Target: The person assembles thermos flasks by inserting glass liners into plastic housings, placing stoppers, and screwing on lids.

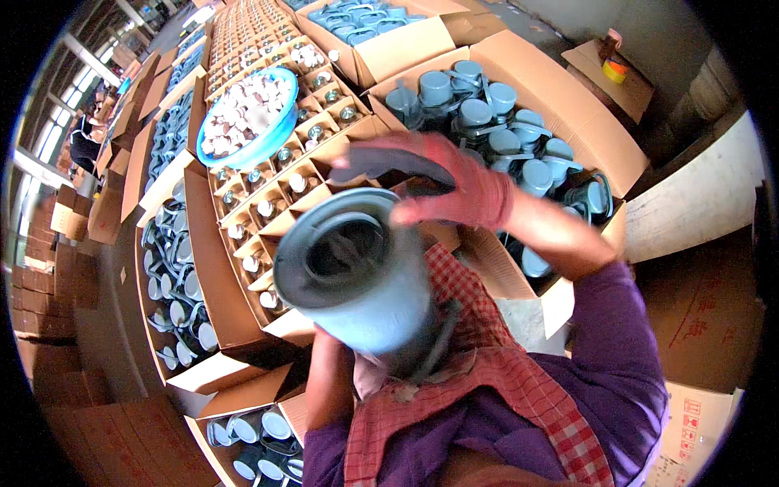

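A light blue thermos jug body (365,300) is tilted in front of my chest, its wide round mouth towards me and its inside dark. My left hand supports it from beneath; the jug hides its fingers, and only the forearm and wrist show. My right hand (454,183), in a red and dark glove, hovers just above the jug's far rim. Its thumb is apart from the outstretched fingers, which are blurred, and nothing shows between them. The thumb tip is close to the rim; contact is unclear. A blue handle or strap (438,349) hangs on the jug's lower side.
An open carton (600,146) at right holds several blue lidded jugs. Ahead, a divided carton (268,219) holds glass bottle-shaped pieces; a blue tub (288,105) of small white and brown pieces sits on it. More jug cartons (211,284) stand left. Another person (83,146) is far left.
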{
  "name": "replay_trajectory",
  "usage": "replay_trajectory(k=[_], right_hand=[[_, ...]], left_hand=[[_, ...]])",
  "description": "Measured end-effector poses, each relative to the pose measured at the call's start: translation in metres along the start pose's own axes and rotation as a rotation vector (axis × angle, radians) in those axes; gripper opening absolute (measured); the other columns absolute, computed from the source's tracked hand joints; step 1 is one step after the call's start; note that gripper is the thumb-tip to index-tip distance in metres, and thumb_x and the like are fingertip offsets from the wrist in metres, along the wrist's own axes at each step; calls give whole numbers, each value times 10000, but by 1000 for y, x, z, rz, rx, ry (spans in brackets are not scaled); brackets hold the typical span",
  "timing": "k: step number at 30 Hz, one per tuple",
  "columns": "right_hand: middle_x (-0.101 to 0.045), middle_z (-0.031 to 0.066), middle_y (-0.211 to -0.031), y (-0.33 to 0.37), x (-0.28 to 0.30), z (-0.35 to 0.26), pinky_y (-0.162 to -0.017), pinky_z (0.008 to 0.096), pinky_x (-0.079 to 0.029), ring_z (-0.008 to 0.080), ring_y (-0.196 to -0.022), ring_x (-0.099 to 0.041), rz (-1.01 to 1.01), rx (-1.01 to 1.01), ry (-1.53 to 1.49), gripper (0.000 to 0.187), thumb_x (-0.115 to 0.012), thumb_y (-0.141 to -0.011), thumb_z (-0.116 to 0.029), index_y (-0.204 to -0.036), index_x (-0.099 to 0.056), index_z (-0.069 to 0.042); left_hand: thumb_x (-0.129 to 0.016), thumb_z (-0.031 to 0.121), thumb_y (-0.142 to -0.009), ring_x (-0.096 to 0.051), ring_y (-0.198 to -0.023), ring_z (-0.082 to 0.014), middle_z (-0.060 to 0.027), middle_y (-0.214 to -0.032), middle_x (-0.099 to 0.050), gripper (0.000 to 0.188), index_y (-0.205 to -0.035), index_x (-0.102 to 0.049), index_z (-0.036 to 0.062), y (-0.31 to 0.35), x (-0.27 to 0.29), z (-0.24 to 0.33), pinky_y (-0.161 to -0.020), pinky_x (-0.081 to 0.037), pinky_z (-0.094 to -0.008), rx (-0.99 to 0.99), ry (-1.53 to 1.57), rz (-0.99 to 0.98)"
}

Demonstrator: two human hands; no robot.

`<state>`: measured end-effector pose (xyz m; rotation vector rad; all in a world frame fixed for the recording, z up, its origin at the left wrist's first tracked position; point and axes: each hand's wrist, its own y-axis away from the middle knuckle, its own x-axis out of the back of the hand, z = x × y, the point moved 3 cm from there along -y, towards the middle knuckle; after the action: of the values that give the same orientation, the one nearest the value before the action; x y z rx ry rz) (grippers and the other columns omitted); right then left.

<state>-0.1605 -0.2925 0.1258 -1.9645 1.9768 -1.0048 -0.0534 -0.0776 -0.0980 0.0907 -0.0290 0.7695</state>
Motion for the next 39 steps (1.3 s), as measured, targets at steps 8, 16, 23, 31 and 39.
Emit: replay_trajectory(k=[8,16,23,31,39], right_hand=[[-471,129,-1246,168,-60,17,-1020,495,-253,322,-1160,-423,-278,-358,620,772,-730,-520,-435,-1194,-495,-140],[-569,104,-925,244,-32,26,-852,441,-396,301,-962,-511,204,-443,658,429,-691,-493,-208,-896,-590,-102],[-586,89,-873,198,121,10,-746,310,-443,182,-823,-548,1059,-558,861,299,-693,-714,-82,-975,-560,-24],[-611,26,-747,212,301,51,-625,252,-443,85,-658,-497,1031,-656,977,164,-591,-781,-39,-943,-617,-46],[-631,161,-857,78,278,102,-724,329,-475,306,-802,-608,379,-623,1235,295,-616,-669,43,-954,-610,-33]], left_hand=[[-336,432,-909,-440,-1136,-306,-136,-1263,-456,542,-1285,-374,44,29,26,-21,-972,-354,-434,203,905,163],[-363,424,-903,-463,-1102,-296,-124,-1220,-493,517,-1263,-419,57,-76,-58,51,-967,-350,-416,233,1095,82],[-538,393,-827,-521,-729,-224,-79,-879,-559,392,-1023,-537,54,-189,-201,74,-668,-437,-352,262,1143,139],[-735,232,-696,-558,-856,-163,-87,-981,-628,379,-983,-632,7,-214,-218,70,-767,-445,-308,193,481,-93],[-666,478,-666,-429,-1188,-298,-177,-1204,-520,666,-1142,-552,25,-369,-174,93,-965,-351,-387,-98,-744,213]])
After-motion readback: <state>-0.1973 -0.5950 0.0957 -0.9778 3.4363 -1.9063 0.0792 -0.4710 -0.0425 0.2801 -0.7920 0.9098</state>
